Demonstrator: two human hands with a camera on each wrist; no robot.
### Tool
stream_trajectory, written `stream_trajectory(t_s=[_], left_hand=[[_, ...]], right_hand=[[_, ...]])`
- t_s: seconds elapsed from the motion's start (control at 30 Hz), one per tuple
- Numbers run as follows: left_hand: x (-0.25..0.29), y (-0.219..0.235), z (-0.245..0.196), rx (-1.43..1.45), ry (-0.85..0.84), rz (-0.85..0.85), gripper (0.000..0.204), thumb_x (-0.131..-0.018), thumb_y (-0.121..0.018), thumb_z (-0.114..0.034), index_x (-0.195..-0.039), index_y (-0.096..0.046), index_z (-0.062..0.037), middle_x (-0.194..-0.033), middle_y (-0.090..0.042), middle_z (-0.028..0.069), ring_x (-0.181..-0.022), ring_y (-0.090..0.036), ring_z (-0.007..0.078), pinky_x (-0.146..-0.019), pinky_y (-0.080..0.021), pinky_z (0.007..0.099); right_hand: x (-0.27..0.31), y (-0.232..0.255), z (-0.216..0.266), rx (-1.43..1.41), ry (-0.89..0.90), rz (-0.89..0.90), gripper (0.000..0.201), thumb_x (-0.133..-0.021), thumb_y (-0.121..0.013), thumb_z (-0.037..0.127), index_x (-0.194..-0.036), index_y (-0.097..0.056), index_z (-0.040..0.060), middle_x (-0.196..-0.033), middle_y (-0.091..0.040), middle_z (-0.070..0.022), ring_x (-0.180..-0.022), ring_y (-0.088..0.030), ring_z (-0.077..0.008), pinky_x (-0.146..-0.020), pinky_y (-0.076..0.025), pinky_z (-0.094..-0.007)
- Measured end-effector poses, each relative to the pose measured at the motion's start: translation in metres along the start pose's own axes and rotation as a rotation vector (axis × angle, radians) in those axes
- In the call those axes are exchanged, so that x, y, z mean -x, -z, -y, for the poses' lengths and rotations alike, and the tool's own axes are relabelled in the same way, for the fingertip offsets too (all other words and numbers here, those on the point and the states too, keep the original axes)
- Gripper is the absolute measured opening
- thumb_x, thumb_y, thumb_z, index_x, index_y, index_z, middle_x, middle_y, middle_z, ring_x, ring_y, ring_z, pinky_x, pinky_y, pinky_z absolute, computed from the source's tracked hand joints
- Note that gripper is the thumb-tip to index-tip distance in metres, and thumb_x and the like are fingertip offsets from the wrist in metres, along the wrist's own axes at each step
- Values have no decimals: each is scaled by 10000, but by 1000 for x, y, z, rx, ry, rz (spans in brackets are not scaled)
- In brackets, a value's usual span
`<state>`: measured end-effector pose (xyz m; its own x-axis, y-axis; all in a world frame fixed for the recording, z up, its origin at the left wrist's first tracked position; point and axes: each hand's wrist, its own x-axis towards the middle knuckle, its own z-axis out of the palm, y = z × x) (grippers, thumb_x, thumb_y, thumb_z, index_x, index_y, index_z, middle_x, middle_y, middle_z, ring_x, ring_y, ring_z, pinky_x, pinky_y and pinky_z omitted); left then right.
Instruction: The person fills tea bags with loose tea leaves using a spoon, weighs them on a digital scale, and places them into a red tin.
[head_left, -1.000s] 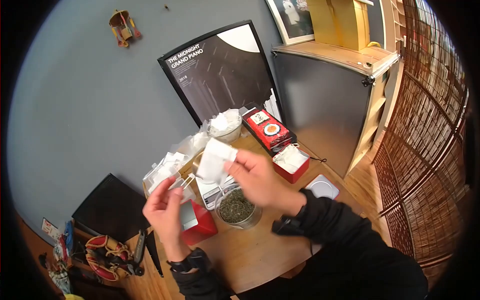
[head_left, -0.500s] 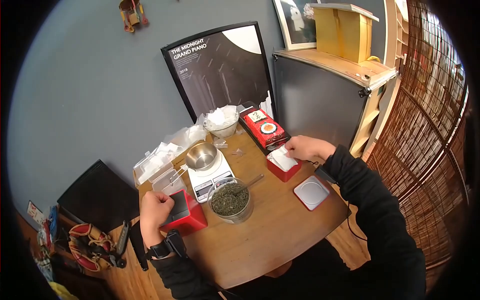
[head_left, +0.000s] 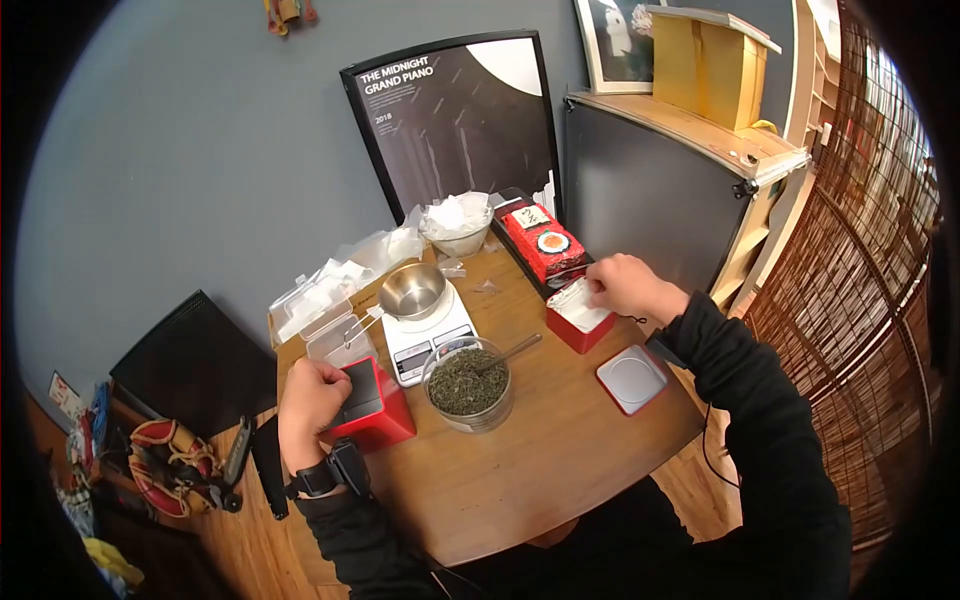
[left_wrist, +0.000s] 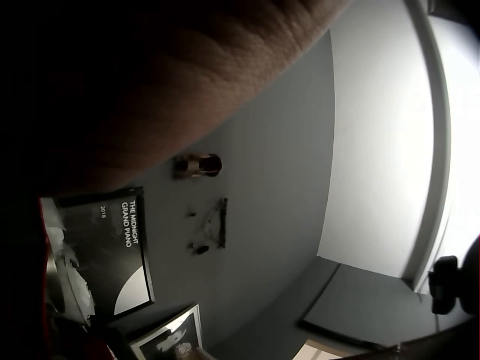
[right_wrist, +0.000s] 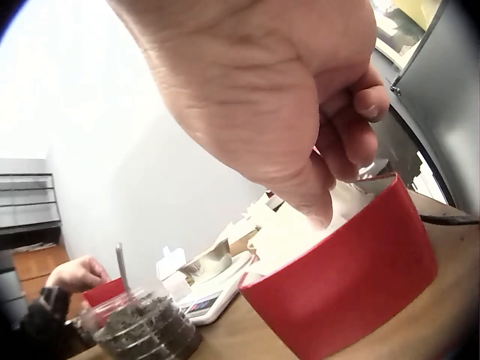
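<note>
My right hand (head_left: 632, 288) is over a red tin (head_left: 580, 330) filled with white bags (head_left: 578, 306). In the right wrist view its thumb and curled fingers pinch a white bag (right_wrist: 341, 206) inside the rim. My left hand (head_left: 315, 400) is bent over the rim of a second red tin (head_left: 385, 420), whose grey inside shows; its fingertips are partly hidden, and I cannot tell whether they grip anything. Between the tins stands a clear bowl of dried green leaves (head_left: 465, 385) with a metal spoon (head_left: 520, 347) in it.
Behind the bowl, a steel bowl (head_left: 412, 290) sits on a white kitchen scale (head_left: 445, 335). A tin lid (head_left: 632, 380) lies at the right. Farther back are a glass bowl (head_left: 458, 235) of white bags, a plastic box (head_left: 310, 310) and a red package (head_left: 545, 240).
My right hand has carried a white bag from above the leaf bowl into the right tin. My left hand has come down to the left tin. The spoon in the bowl is now uncovered.
</note>
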<state>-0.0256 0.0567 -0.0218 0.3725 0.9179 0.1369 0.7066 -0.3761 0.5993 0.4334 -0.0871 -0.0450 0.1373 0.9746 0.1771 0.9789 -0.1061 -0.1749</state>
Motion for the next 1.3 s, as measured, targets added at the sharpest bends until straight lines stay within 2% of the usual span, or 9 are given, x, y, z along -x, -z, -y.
stream_trajectory(t_s=[0.3, 0.43, 0.47, 0.5, 0.83, 0.93, 1.1, 1.2, 1.3], left_hand=[[-2, -3, 2, -18, 17, 12, 154, -721, -699, -62, -815, -738, 53, -609, -655, 99, -597, -618, 140, -593, -498, 320], [-4, -10, 7, -7, -15, 21, 145, -715, -675, -30, -821, -723, 56, -685, -685, 194, -643, -676, 232, -616, -517, 358], [-2, -8, 1, -4, 19, 44, 170, -714, -682, -33, -852, -731, 54, -723, -697, 208, -673, -688, 242, -634, -521, 365], [-2, -9, 0, -7, 25, 40, 170, -714, -682, -33, -852, -731, 54, -723, -697, 208, -673, -688, 242, -634, -521, 365], [-4, -20, -16, -31, 68, 152, 229, -732, -694, -89, -917, -746, 35, -767, -699, 234, -714, -711, 278, -689, -541, 373], [7, -20, -36, -70, 2, 54, 267, -760, -712, -189, -908, -744, 31, -747, -692, 234, -685, -699, 300, -673, -535, 384], [20, -10, -76, -172, -34, 144, 289, -771, -726, -232, -895, -732, 30, -739, -688, 204, -661, -657, 263, -658, -514, 395], [24, -4, -75, -91, -174, 282, 296, -784, -725, -184, -1028, -736, -16, -882, -734, 142, -789, -669, 193, -738, -517, 367], [26, -4, -93, -151, -44, 348, 246, -779, -722, -113, -1007, -741, -22, -870, -745, 107, -764, -658, 170, -716, -522, 360]], right_hand=[[11, 17, 15, -105, 73, -24, 86, -784, -706, 129, -806, -677, 51, -764, -679, -150, -772, -668, -353, -704, -524, -434], [22, 33, 64, -282, 164, -42, 101, -815, -705, 132, -820, -676, 35, -769, -687, -148, -749, -672, -346, -675, -527, -424], [24, 31, 77, -250, 318, -150, 109, -839, -709, 87, -801, -646, 6, -697, -650, -137, -667, -640, -310, -617, -500, -385], [28, 35, 93, -359, 299, -75, 142, -850, -727, 114, -805, -645, 8, -706, -641, -118, -652, -636, -282, -606, -499, -371], [29, 25, 235, -739, 727, -288, 157, -852, -746, 149, -845, -628, 46, -755, -622, -84, -667, -627, -261, -596, -495, -357], [27, 20, 256, -921, 803, -299, 160, -864, -728, 160, -844, -611, 53, -748, -615, -88, -681, -633, -276, -596, -494, -378], [21, 14, 265, -995, 872, -167, 175, -874, -704, 169, -861, -586, 41, -741, -599, -115, -710, -624, -329, -630, -492, -418], [19, 7, 265, -1009, 883, -164, 171, -872, -698, 162, -853, -582, 37, -760, -614, -122, -730, -622, -344, -642, -488, -430], [17, 1, 263, -989, 885, -132, 165, -872, -693, 160, -852, -584, 36, -773, -624, -126, -741, -624, -352, -647, -485, -441]])
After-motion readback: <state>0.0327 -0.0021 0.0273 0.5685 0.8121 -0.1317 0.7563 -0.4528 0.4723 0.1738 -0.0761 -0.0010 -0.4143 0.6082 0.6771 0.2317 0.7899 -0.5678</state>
